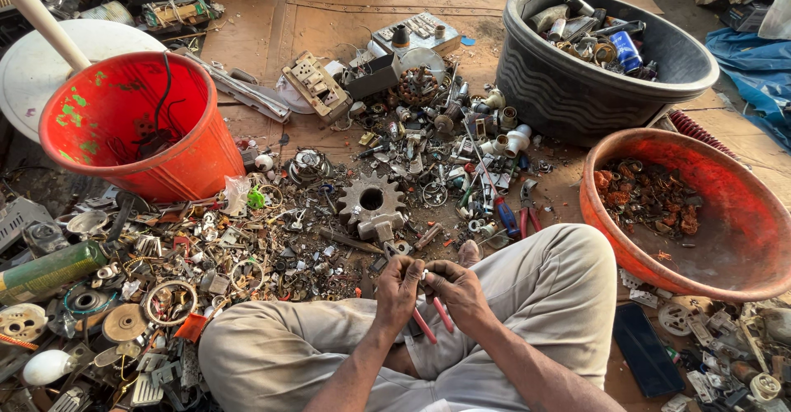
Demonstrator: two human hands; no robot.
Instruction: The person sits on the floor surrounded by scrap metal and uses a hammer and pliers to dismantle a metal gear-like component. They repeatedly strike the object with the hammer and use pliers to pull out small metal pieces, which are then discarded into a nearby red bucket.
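Pliers with red handles sit clamped in my hands over my lap: my left hand and right hand both close around them, fingertips meeting on a small part I cannot make out. Beyond my knees lies scrap, a grey gear among it. A red bucket stands left, an orange basin right, a black tub behind.

Only one view is given, taken from a camera worn on the head. The hands are seen from above and close, low in the middle. Ahead of them, the floor is seen farther away.
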